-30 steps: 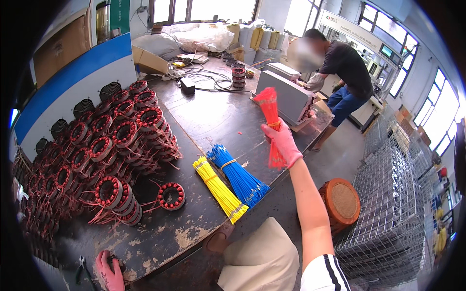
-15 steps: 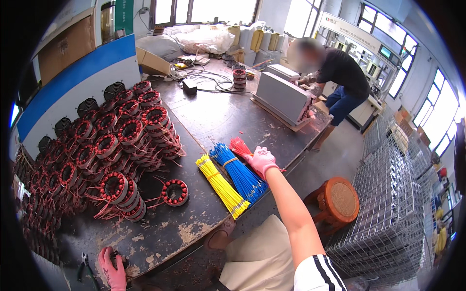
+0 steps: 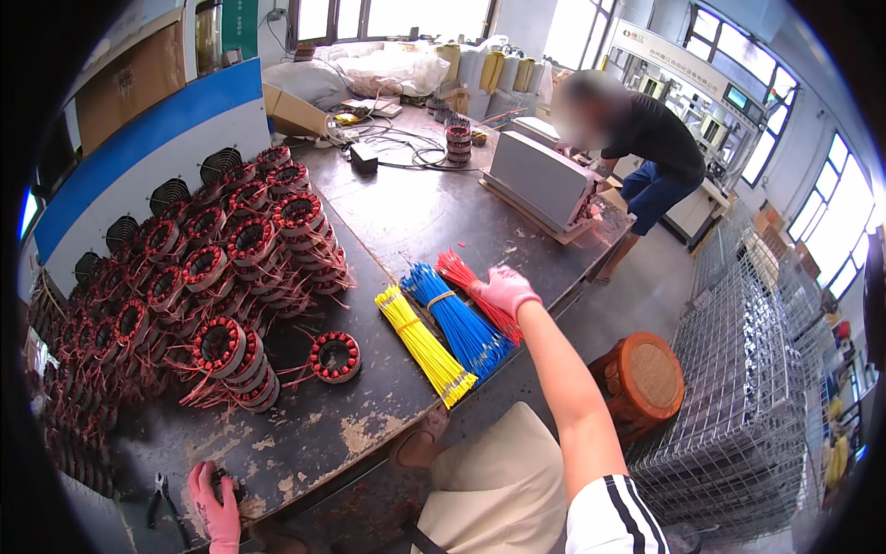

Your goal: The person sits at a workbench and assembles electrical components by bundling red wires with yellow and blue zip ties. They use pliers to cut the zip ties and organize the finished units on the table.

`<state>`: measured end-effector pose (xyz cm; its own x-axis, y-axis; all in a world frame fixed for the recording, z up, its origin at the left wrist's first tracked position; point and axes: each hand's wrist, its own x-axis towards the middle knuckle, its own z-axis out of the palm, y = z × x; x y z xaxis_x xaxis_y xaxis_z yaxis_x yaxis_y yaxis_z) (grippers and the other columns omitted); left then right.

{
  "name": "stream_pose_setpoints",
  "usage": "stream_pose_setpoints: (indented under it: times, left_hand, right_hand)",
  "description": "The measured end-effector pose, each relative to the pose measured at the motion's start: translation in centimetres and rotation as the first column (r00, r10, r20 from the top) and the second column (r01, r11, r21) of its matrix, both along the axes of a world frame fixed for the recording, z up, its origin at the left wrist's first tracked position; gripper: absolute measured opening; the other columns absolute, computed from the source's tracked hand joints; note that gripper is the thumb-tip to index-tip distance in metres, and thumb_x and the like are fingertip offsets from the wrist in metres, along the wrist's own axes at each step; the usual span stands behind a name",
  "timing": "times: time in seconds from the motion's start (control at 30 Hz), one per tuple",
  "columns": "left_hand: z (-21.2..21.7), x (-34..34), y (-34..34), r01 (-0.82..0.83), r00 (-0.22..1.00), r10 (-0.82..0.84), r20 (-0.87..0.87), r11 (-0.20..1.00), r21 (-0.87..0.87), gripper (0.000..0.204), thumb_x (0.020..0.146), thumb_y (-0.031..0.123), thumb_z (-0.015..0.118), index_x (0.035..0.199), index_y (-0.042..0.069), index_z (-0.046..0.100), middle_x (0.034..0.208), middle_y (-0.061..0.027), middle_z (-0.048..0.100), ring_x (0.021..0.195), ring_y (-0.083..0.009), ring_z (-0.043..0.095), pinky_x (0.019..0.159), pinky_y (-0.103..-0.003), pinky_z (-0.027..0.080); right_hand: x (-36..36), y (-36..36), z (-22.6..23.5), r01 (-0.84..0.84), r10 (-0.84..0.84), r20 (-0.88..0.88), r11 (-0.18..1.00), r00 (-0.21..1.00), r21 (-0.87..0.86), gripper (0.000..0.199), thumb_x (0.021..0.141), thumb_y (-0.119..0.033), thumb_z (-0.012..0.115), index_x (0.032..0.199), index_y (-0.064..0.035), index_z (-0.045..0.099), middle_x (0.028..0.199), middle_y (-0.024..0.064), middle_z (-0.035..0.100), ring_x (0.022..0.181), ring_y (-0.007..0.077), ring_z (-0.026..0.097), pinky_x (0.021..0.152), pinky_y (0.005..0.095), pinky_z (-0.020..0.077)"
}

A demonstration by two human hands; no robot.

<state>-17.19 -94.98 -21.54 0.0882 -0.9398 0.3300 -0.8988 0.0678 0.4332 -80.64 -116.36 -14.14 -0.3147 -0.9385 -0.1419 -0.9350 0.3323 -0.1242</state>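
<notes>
My right hand [image 3: 506, 292], in a pink glove, is at the right side of the bundle of red wires [image 3: 454, 268]. Its fingers are bent against the wires, and their tips are partly hidden. Left of that bundle lie banded blue wires [image 3: 452, 314] and banded yellow wires [image 3: 425, 346], side by side near the table's edge. My left hand [image 3: 214, 510], also gloved in pink, rests at the near left edge with thumb and fingers apart. A small dark thing beside its thumb is too unclear to name. Pliers [image 3: 164, 503] with dark handles lie to its left.
Wound stator cores [image 3: 249, 240] are piled high on the left; a single stator [image 3: 334, 357] sits nearer the middle. A grey box-shaped machine [image 3: 540, 180] stands on the far right, with a co-worker [image 3: 655, 134] bending over it. A wooden stool [image 3: 646, 377] and wire cages [image 3: 729, 397] are at right.
My right hand has shifted slightly up and right, so more of the red wires shows beneath it. My left hand stays at the table's edge, nearly unmoved.
</notes>
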Motion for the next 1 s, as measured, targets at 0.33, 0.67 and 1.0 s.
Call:
stream_pose_setpoints:
  times: [0.33, 0.67, 1.0]
  left_hand:
    - [-0.4, 0.4, 0.1, -0.014, 1.0, 0.014, 0.02, 1.0, -0.006, 0.04, 0.089, 0.014, 0.063, 0.127, 0.0, 0.055, 0.133, -0.0186, 0.051, 0.126, -0.0372, 0.046, 0.109, -0.045, 0.035]
    - [0.0, 0.5, 0.4, -0.009, 0.999, 0.01, 0.041, 1.0, -0.02, 0.04, 0.088, 0.011, 0.063, 0.127, 0.001, 0.055, 0.131, -0.0175, 0.052, 0.123, -0.0362, 0.047, 0.107, -0.044, 0.036]
    - [1.0, -0.3, 0.8, -0.045, 0.995, 0.047, 0.083, 0.999, -0.024, 0.039, 0.085, 0.017, 0.067, 0.121, 0.003, 0.058, 0.127, -0.0181, 0.054, 0.12, -0.038, 0.048, 0.106, -0.046, 0.036]
  right_hand:
    - [1.2, -2.1, -5.3, 0.071, -0.048, 0.072, 0.926, 0.996, -0.371, 0.044, 0.097, -0.05, 0.047, 0.115, -0.0167, 0.07, 0.122, 0.0125, 0.062, 0.12, 0.0307, 0.055, 0.098, 0.0466, 0.0454]
    - [0.1, -2.4, -3.8, -0.206, 0.234, -0.043, 0.739, 0.971, -0.641, 0.052, 0.097, -0.037, 0.051, 0.141, -0.0086, 0.049, 0.143, 0.0156, 0.05, 0.128, 0.0346, 0.05, 0.109, 0.0479, 0.038]
    - [6.6, 1.8, 0.9, -0.449, 0.495, -0.12, 0.628, 0.861, -0.636, 0.061, 0.099, -0.039, 0.045, 0.147, -0.0018, 0.039, 0.154, 0.021, 0.036, 0.146, 0.0366, 0.028, 0.12, 0.0467, 0.0181]
